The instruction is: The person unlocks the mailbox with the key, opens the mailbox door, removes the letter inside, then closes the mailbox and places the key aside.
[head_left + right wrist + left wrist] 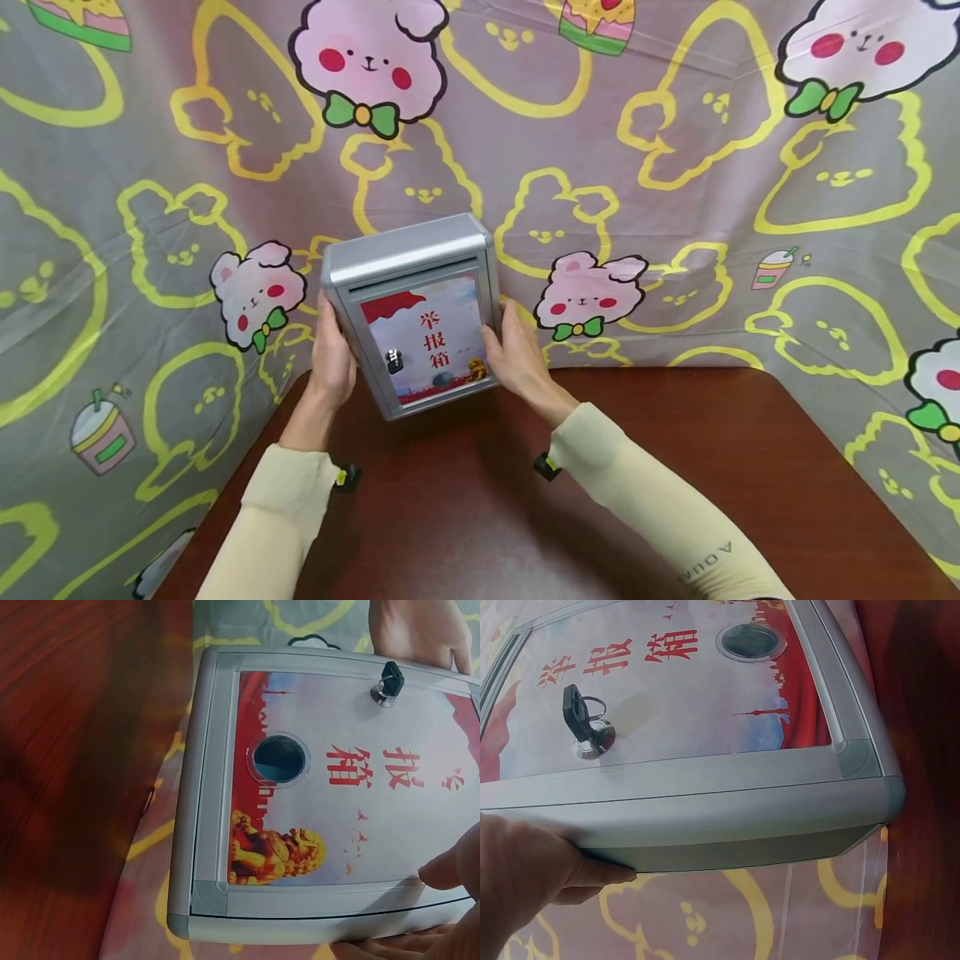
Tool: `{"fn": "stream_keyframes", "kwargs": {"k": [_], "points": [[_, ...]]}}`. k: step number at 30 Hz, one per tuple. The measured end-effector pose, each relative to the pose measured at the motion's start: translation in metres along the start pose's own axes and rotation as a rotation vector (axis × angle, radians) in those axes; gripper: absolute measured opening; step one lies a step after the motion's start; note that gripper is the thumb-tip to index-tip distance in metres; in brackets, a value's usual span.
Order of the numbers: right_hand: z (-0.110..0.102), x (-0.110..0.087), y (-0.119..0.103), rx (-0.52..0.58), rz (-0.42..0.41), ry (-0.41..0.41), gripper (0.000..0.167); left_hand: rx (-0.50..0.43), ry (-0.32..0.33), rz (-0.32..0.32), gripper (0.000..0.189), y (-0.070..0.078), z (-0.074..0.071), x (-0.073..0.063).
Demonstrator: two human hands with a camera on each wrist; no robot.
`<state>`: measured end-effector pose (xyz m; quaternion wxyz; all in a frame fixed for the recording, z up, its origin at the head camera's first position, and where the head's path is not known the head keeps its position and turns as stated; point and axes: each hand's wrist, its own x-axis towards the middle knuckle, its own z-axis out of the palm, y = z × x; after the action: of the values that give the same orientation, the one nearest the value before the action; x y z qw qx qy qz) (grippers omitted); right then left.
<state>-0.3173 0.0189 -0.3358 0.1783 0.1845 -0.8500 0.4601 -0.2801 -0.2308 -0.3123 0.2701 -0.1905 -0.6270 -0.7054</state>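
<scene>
A silver metal suggestion box is held up off the table, tilted, between both hands. Its front panel has red Chinese characters, a top slot and a round window. A lock on the panel has a black-headed key in it. My left hand holds the box's left side, its fingers against the side wall. With my right hand I grip the opposite side, the thumb over the front edge and the other fingers on the side, partly hidden.
Below the box lies a dark red-brown wooden table. A grey patterned cloth with cartoon animals hangs behind it and along both sides. Small black devices are at the wrists.
</scene>
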Motion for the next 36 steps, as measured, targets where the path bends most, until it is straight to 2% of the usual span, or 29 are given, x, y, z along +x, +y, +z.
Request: {"fn": "stream_keyframes", "kwargs": {"k": [8, 14, 21, 27, 36], "points": [[-0.022, -0.006, 0.01, -0.024, 0.024, 0.024, 0.047, -0.101, -0.021, -0.038, 0.052, -0.013, 0.023, 0.003], [-0.037, -0.01, 0.021, -0.036, 0.048, 0.052, 0.049, -0.101, -0.083, -0.017, 0.051, -0.02, 0.04, 0.008], [-0.045, -0.014, 0.032, -0.062, 0.047, 0.112, 0.042, -0.093, -0.142, 0.006, 0.051, -0.027, 0.053, 0.016], [-0.055, -0.021, 0.038, -0.05, 0.062, 0.121, 0.046, -0.106, -0.153, 0.023, 0.053, -0.031, 0.066, 0.017], [-0.071, -0.031, 0.048, -0.109, 0.097, 0.167, 0.045, -0.122, -0.174, -0.016, 0.054, -0.041, 0.087, 0.017]]}}
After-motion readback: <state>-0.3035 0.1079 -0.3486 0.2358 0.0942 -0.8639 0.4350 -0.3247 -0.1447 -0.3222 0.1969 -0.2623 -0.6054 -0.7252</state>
